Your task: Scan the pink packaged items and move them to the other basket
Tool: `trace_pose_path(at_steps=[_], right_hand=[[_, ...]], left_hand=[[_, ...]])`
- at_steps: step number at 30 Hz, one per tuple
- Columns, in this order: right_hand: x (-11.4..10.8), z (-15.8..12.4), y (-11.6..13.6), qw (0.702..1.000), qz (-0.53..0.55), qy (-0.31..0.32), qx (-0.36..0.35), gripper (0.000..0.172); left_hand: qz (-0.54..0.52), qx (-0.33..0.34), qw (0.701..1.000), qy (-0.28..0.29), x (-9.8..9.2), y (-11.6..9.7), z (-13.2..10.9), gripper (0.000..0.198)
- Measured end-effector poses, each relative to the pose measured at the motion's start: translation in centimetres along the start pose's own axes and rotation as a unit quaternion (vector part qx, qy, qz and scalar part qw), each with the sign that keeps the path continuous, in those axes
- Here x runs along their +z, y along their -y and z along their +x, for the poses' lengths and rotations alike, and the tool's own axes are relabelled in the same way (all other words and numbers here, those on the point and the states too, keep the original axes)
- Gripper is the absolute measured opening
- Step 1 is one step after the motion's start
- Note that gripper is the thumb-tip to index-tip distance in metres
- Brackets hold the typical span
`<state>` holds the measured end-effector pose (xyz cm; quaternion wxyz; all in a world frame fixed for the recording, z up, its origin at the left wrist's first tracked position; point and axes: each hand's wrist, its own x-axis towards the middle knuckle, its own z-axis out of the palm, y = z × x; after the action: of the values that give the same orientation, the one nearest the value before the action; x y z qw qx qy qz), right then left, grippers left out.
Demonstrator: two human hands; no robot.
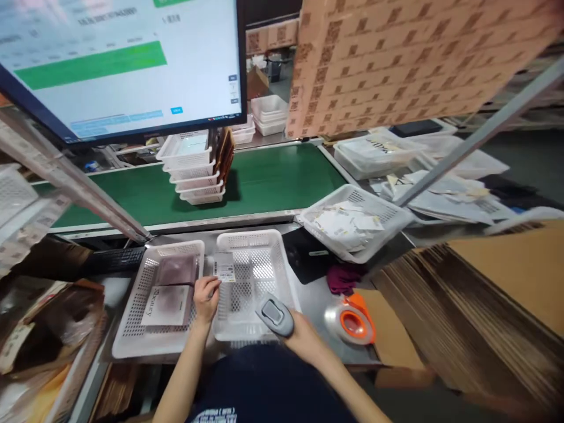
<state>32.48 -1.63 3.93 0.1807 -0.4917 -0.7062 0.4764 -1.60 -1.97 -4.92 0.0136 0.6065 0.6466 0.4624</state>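
Pinched in the fingers of my left hand (207, 298) is a printed paper slip (225, 267) with a barcode, held over the left side of a white perforated basket (282, 258). My right hand (304, 338) is wrapped round a grey handheld barcode scanner (275, 315), above the front right of that basket. To the left, a second white basket (127, 311) contains a white-and-mauve box (166, 305) with printed lettering and a mauve packet (177, 270) behind it.
An orange tape dispenser (356, 323) and purple cloth (343, 278) lie right. Behind them, a tilted basket (399, 218) holds papers. Stacked baskets (200, 191) stand on the green conveyor (273, 176), below a monitor (132, 88). Flattened cardboard (440, 311) is piled at right.
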Motion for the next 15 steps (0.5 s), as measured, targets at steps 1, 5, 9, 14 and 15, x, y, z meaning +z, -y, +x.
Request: trace_pose_path(at_steps=[1,5,9,14,15], right_hand=[[-0.5,0.7,0.5,1.0,-0.024,0.008,0.006,0.026],[-1.4,4.3,0.7,0.994,-0.085,0.053,0.045,0.021],[-1.0,6.4,-0.6,0.98,-0.127,0.114,0.103,0.023],[-0.6,5.4,-1.3,0.965,-0.188,0.135,0.126,0.027],[-0.5,5.2,-1.3,0.962,-0.199,0.14,0.127,0.028]], left_hand=[[0.004,0.035,0.999,0.019,0.8,-0.3,-0.1,0.023],[0.05,0.061,0.983,0.169,4.2,-0.9,-1.1,0.027],[0.11,0.031,0.959,0.259,4.4,-0.8,-1.9,0.039],[0.265,-0.208,0.936,0.102,-2.5,2.9,-0.8,0.055],[0.298,-0.286,0.908,0.071,-3.9,3.7,-0.7,0.069]])
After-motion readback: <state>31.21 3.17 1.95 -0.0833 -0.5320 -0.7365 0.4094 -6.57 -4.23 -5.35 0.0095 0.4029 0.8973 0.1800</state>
